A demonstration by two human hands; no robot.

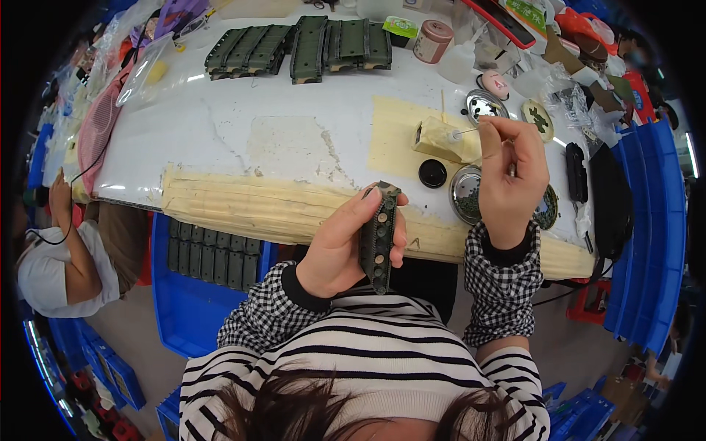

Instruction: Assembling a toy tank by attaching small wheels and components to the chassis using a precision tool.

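My left hand [338, 239] is closed around a long, narrow dark green camouflage-patterned part [379, 246], held upright above the table's front edge. A row of small round studs runs along its face. My right hand [518, 180] pinches a thin stick [468, 132] between thumb and fingertips. The stick's far end meets a small box wrapped in yellowish tape [440, 141]; I cannot tell whether it goes inside. Just in front of that box lies a round black lid [432, 173]. A metal dish [456, 184] of small dark pieces is partly hidden by my right hand.
Several similar green parts [342, 44] are lined up at the back; more fill a blue bin [176, 309] below the table's left front. Yellowish tape [243, 206] covers the front edge. A squeeze bottle [457, 62], pink jar [433, 41] and phone [502, 22] stand back right. A person [62, 257] sits left.
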